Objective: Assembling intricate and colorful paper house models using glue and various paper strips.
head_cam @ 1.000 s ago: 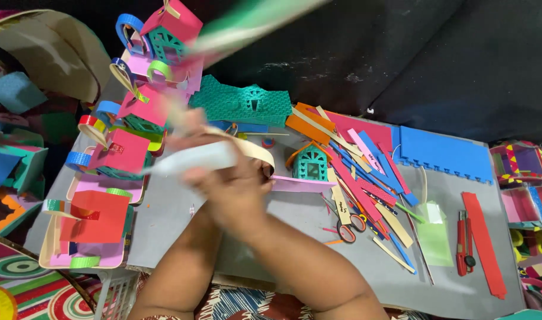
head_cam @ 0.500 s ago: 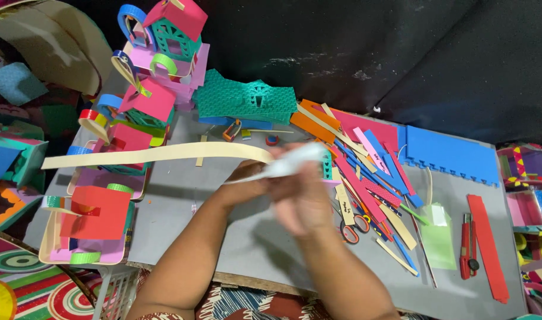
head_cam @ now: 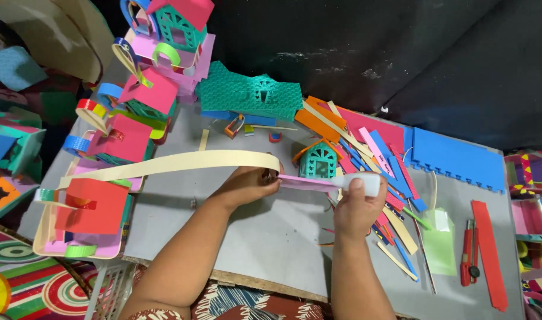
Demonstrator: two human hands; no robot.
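Left fingers pinching cream strip and pink strip — right fingers clasping white glue bottle

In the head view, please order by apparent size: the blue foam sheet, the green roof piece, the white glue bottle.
1. Green roof piece and blue foam sheet: alike, unsure.
2. White glue bottle in right hand: smallest.

Cream strip, pink strip (white glue bottle)

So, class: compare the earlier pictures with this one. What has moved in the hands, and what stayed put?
The right hand brought the white glue bottle down from mid-air, tip now on the pink foam strip. The left hand lowered the long cream foam strip. The small teal foam house and loose coloured strips stayed.
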